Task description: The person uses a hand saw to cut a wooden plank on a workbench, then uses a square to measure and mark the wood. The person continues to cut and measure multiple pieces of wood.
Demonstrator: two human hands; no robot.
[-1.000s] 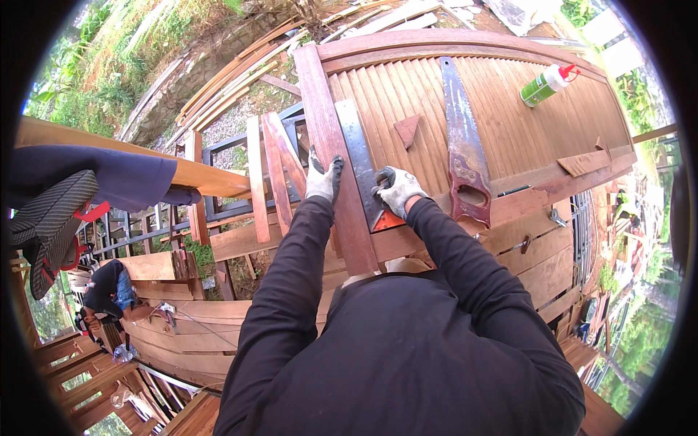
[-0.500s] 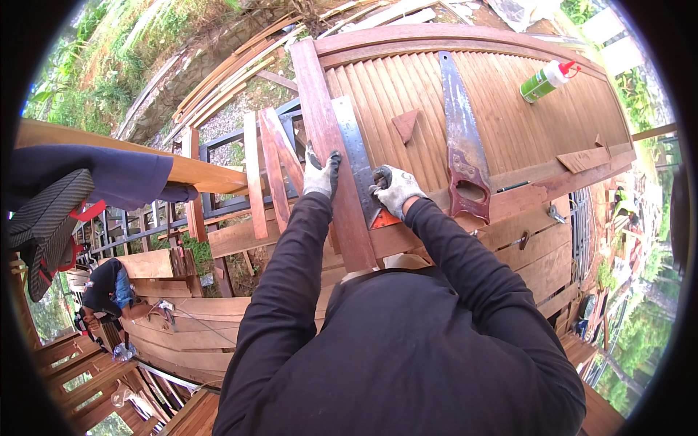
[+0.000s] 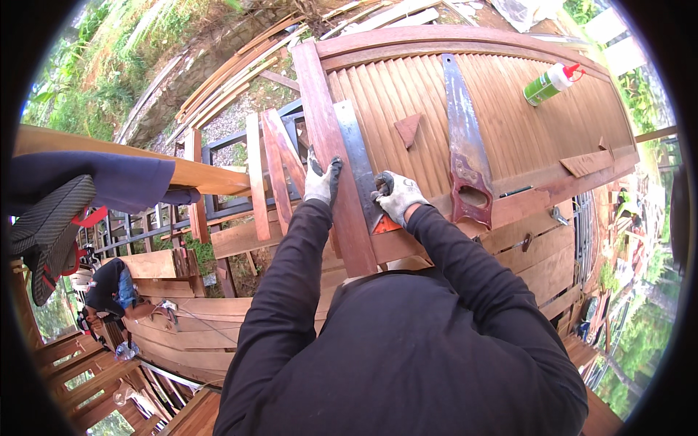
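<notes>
My left hand (image 3: 322, 180), in a grey and black glove, grips a long reddish-brown board (image 3: 327, 109) lying across a slatted wooden panel (image 3: 545, 123). A metal square with an orange part (image 3: 347, 131) lies along the board's right edge. My right hand (image 3: 398, 195), also gloved, is closed at the square's lower part; whether it holds something small is hidden. A handsaw with a worn red handle (image 3: 469, 200), a small wooden triangle (image 3: 407, 129) and a green and white bottle with red nozzle (image 3: 545, 86) lie on the panel, right of the square.
Loose strips (image 3: 258, 174) and a dark metal frame (image 3: 207, 156) lie at left, beside an orange beam (image 3: 207, 179) draped with dark cloth (image 3: 109, 163) and a black and red item (image 3: 54, 214). A crouching person (image 3: 109, 291) is at lower left. Stacked planks (image 3: 218, 87) lie beyond.
</notes>
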